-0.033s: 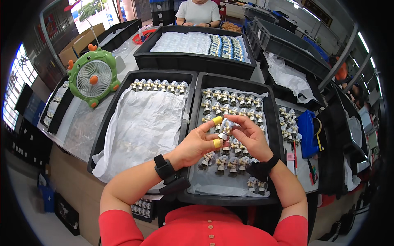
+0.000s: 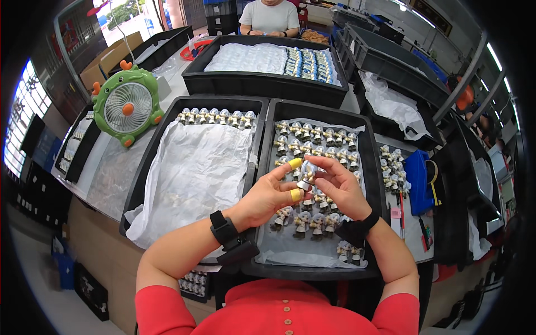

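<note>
Above the right-hand black tray (image 2: 373, 167), a small painted figurine (image 2: 307, 173) with a pale head and white lower part is held between my two hands. My left hand (image 2: 271, 192), with yellow tape around two fingers, is closed on its left side and base. The fingers of my right hand (image 2: 347, 187) bend around its top and right side, the index finger at the head. Beneath them, rows of similar figurines (image 2: 316, 223) lie on a white liner in the tray. My hands hide part of these rows.
To the left, a second black tray (image 2: 146, 167) holds one row of figurines (image 2: 222, 117) behind white sheeting (image 2: 195, 162). A green fan (image 2: 125, 106) stands beyond it. More figurines (image 2: 393, 170) and a blue bin (image 2: 419, 181) are at right. A person (image 2: 269, 19) sits across the table.
My right thumb has shifted slightly at the figurine's right side. The figurine and my left hand stay almost in place.
</note>
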Available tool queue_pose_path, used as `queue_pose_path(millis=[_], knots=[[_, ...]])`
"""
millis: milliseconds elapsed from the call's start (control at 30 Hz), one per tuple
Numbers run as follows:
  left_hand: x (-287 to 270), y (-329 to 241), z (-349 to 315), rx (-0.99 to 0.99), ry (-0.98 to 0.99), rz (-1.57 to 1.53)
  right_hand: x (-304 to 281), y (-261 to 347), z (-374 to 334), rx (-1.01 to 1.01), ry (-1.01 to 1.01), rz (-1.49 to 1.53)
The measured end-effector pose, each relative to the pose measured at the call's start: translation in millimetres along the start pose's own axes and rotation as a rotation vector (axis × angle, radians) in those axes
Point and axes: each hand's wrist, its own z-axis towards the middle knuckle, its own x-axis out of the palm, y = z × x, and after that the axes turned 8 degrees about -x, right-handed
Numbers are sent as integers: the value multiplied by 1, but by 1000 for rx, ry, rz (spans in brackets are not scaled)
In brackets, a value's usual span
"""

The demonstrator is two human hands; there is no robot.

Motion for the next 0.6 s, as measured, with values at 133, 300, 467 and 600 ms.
queue_pose_path(millis=[133, 300, 467, 600], knots=[[1, 1, 0, 1, -13, 22, 6, 1, -2, 5, 0, 69], [1, 4, 2, 6, -24, 45, 8, -1, -1, -15, 10, 55], [-1, 5, 3, 0, -26, 66, 8, -2, 0, 2, -14, 24], [0, 3, 2, -29, -52, 98, 10, -5, 1, 1, -28, 27]])
